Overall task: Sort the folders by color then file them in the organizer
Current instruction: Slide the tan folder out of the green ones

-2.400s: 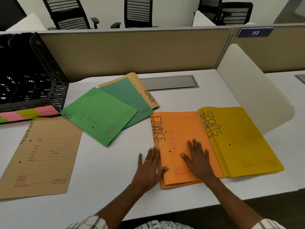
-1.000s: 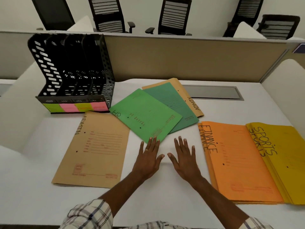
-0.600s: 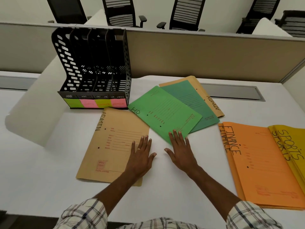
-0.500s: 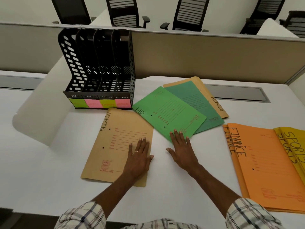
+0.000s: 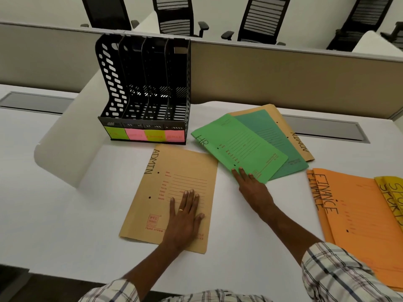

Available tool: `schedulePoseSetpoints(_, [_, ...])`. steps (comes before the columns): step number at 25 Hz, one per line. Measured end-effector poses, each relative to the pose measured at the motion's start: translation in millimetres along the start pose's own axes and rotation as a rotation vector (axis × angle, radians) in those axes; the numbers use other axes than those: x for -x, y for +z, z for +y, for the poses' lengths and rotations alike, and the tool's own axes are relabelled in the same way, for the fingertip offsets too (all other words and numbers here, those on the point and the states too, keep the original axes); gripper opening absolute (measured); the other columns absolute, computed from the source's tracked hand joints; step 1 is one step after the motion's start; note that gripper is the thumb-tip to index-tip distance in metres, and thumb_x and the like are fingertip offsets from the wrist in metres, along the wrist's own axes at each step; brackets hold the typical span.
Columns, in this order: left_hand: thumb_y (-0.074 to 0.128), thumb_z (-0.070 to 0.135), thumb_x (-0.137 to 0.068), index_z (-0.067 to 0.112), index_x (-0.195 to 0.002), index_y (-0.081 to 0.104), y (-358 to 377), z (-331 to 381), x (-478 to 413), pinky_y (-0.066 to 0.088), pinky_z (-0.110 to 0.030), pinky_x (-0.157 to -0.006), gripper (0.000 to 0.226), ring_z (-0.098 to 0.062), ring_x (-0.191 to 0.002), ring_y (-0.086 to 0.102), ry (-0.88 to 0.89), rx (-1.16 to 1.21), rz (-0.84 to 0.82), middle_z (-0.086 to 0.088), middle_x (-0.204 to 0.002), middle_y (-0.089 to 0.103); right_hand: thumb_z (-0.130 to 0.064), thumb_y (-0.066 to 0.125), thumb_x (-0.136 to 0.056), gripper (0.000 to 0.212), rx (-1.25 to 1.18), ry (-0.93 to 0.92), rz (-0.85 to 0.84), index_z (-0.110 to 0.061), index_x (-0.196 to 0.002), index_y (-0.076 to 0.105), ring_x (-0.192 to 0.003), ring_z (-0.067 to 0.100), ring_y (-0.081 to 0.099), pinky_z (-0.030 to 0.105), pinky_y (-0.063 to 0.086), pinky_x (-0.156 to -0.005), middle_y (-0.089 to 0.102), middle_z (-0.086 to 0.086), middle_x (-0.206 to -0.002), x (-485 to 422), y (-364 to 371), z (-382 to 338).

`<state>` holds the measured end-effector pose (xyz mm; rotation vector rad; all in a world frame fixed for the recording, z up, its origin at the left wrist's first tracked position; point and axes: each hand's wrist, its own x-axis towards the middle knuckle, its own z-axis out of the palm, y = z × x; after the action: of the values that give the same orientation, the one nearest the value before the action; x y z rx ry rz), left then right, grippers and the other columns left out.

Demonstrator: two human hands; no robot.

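My left hand [image 5: 185, 216] lies flat, fingers straight, on the tan ADMIN folder [image 5: 174, 171] in front of me. My right hand [image 5: 250, 184] reaches to the near corner of the light green HR folder [image 5: 237, 144]; its fingertips touch that edge. The HR folder overlaps a darker green folder [image 5: 281, 138], which lies on a second tan ADMIN folder [image 5: 305, 147]. To the right lie the orange FINANCE folders [image 5: 359, 214] and the yellow SPORTS folders [image 5: 392, 188]. The black organizer [image 5: 144, 88] with several slots stands at the back left, with green and pink labels on its front.
The white desk [image 5: 65, 214] carries everything. A curved white divider [image 5: 72, 136] stands left of the organizer. A beige partition [image 5: 283, 79] runs along the back, with a grey cable hatch [image 5: 327, 129] below it. Office chairs stand beyond the partition.
Both hands left the orange FINANCE stack and moved left. My left hand has settled on the tan ADMIN folder, and my right hand has reached the HR folder's near corner. My view has turned left.
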<state>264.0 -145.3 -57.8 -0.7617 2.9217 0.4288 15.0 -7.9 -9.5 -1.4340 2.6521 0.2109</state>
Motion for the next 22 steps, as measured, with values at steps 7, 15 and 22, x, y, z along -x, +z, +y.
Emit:
schedulePoseSetpoints(7, [0.015, 0.06, -0.099, 0.025, -0.163, 0.01, -13.8, -1.4, 3.4, -0.006, -0.047, -0.126, 0.073, -0.018, -0.159, 0.0, -0.082, 0.127, 0.074, 0.007, -0.168, -0.006, -0.022, 0.05, -0.103, 0.057, -0.234, 0.103, 0.087, -0.017, -0.156, 0.03, -0.148, 0.031, 0.035, 0.045, 0.035, -0.119, 0.029, 0.01, -0.163, 20.9, -9.5, -20.0])
schedulePoseSetpoints(15, [0.05, 0.067, -0.092, 0.018, -0.157, 0.027, -59.3, -77.6, 9.9, 0.034, -0.064, -0.111, 0.084, -0.041, -0.145, 0.031, -0.544, 0.251, 0.186, -0.014, -0.163, 0.029, -0.046, 0.046, -0.103, 0.075, -0.664, -0.042, -0.179, -0.019, -0.161, 0.006, -0.156, 0.022, 0.001, 0.038, 0.011, -0.127, 0.002, 0.005, -0.169, 79.7, -0.5, -111.8])
schedulePoseSetpoints(22, [0.075, 0.053, -0.085, 0.02, -0.152, 0.042, -58.7, -29.7, 23.1, 0.054, -0.052, -0.098, 0.081, -0.027, -0.115, 0.065, -0.543, 0.806, 0.14, -0.008, -0.135, 0.063, -0.039, 0.06, -0.097, 0.079, -0.834, 0.067, -0.103, -0.018, -0.159, 0.017, -0.155, 0.018, 0.006, 0.034, 0.012, -0.126, 0.008, 0.003, -0.168, 93.5, 4.6, -114.8])
